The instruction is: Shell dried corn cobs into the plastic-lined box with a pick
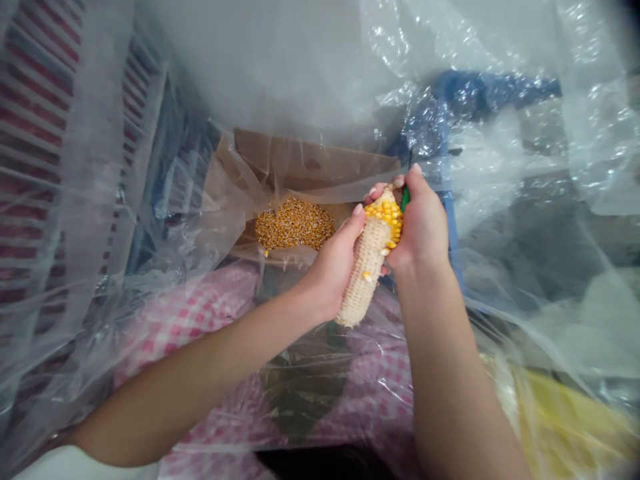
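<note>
My left hand (pixel 336 263) is closed around a corn cob (pixel 364 277), which tilts with its bare end towards me. Most of the cob is stripped pale. Yellow kernels cover its far end, and one loose kernel (pixel 367 276) rests on the bare part. Against the kernel-covered end, my right hand (pixel 424 223) is closed on a small green tool (pixel 405 197); a thin dark tip shows above it, and the rest is hidden by the fingers. Beyond my left hand, a heap of shelled corn kernels (pixel 295 225) lies in a cardboard box (pixel 320 157) under clear plastic.
Clear plastic sheeting (pixel 200 257) spreads around the box and over my lap, where pink checked cloth (pixel 195 307) shows. A slatted crate (pixel 40 120) stands at the left. On the right are a blue crate (pixel 443 120) and something yellow (pixel 565 413) under plastic.
</note>
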{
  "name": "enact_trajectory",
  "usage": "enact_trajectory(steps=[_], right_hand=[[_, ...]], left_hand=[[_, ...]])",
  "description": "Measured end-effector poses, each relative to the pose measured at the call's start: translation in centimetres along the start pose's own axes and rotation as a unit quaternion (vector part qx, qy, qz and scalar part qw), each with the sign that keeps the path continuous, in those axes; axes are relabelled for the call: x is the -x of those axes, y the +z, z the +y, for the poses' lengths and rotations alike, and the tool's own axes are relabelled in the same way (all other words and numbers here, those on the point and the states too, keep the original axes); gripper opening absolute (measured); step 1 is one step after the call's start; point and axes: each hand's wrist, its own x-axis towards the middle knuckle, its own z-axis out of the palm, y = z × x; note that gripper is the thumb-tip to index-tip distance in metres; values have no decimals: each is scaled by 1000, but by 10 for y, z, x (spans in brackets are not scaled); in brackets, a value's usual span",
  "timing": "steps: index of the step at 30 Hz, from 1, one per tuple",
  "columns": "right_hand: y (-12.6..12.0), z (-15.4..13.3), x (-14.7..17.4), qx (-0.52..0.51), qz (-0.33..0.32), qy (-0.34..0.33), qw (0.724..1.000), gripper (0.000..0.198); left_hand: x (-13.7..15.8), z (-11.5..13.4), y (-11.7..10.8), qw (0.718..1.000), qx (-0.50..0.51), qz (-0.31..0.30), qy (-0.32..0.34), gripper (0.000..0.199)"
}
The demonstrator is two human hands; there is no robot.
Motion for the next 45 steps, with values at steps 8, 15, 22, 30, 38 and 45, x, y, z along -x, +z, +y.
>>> enact_trajectory(steps=[8, 15, 22, 30, 38, 45], right_hand=[[1, 2, -4, -8, 12, -35, 999, 32], [-2, 3, -8, -4, -8, -55, 998, 33], [-1, 5, -7, 3, -9, -54, 999, 33], [-3, 8, -5, 5, -34, -36, 999, 35], [-6, 3, -8, 3, -14, -54, 998, 35], [-4, -3, -6, 2, -5, -53, 999, 35]], left_hand=[[-3, 0, 0, 997, 7, 17, 71, 35], [-2, -5, -2, 992, -37, 28, 117, 28], [0, 4, 2, 998, 27, 3, 57, 37], [-8, -1, 2, 996, 67, -12, 49, 36], [-2, -3, 5, 994, 76, -16, 82, 30], [2, -3, 6, 993, 84, -3, 81, 22]])
